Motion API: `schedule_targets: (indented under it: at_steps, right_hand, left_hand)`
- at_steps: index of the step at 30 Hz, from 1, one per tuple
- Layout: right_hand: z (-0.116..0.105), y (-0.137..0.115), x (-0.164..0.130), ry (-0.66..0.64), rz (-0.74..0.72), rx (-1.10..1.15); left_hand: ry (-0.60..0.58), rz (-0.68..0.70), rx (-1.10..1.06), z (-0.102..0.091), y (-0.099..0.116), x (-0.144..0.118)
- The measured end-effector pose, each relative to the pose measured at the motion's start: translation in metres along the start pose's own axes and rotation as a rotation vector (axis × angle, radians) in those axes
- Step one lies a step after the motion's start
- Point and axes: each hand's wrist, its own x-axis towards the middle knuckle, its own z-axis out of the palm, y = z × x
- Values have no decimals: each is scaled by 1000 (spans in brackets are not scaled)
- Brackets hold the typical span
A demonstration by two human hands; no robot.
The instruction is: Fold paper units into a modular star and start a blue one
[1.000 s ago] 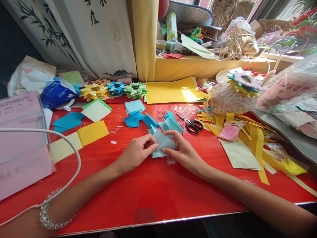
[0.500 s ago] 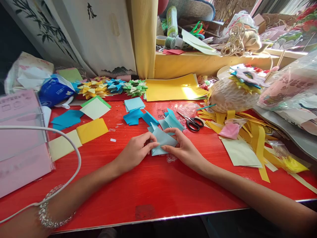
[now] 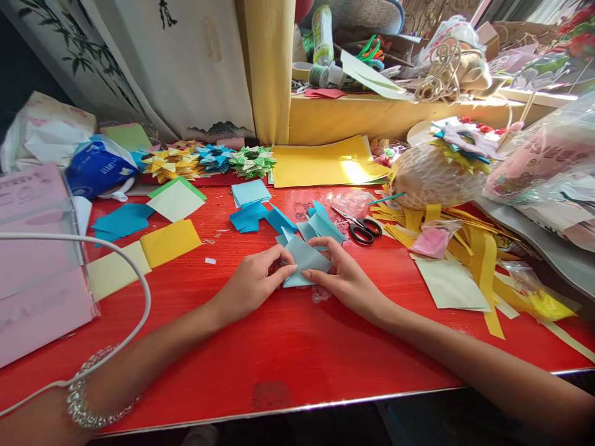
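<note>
Light blue paper (image 3: pixel 309 259) is held at the middle of the red table (image 3: pixel 209 371). Its left side is pinched between thumb and fingers of the left hand (image 3: pixel 253 275); its right side is gripped likewise by the right hand (image 3: pixel 351 279). Contact with the table cannot be told. Black-handled scissors (image 3: pixel 364 231) are laid far right of it, folded blue pieces (image 3: pixel 248 217) far left, pale green sheet (image 3: pixel 450 284) well right.
</note>
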Motion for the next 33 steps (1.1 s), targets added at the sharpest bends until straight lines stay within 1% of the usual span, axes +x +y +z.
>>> schedule_targets:
  at_steps: [7, 11, 14, 18, 21, 24, 26, 30, 33]
  right_hand:
    - [-1, 0, 1, 23, -12, -8]
    - [-1, -2, 2, 37, 21, -21]
    - [-2, -2, 2, 45, 18, -40]
    - [-1, -1, 2, 5, 7, 39]
    - [1, -3, 2, 8, 4, 52]
    - [2, -3, 3, 26, -4, 71]
    - [2, -2, 3, 54, 2, 113]
    - [0, -1, 5, 111, 35, 208]
    - [-1, -2, 5, 109, 63, 257]
  left_hand:
    - [-19, 7, -49, 0, -2, 1]
    - [-42, 23, -67, 0, -4, 2]
    - [-51, 28, -75, 0, -4, 2]
    - [-74, 36, -96, 1, -3, 1]
    - [-96, 47, -132, 3, -2, -1]
    - [-85, 36, -210, 4, -1, -1]
    - [-78, 5, -277, 5, -1, 0]
    - [-104, -71, -435, 7, -2, 2]
    - [-53, -87, -516, 9, -1, 2]
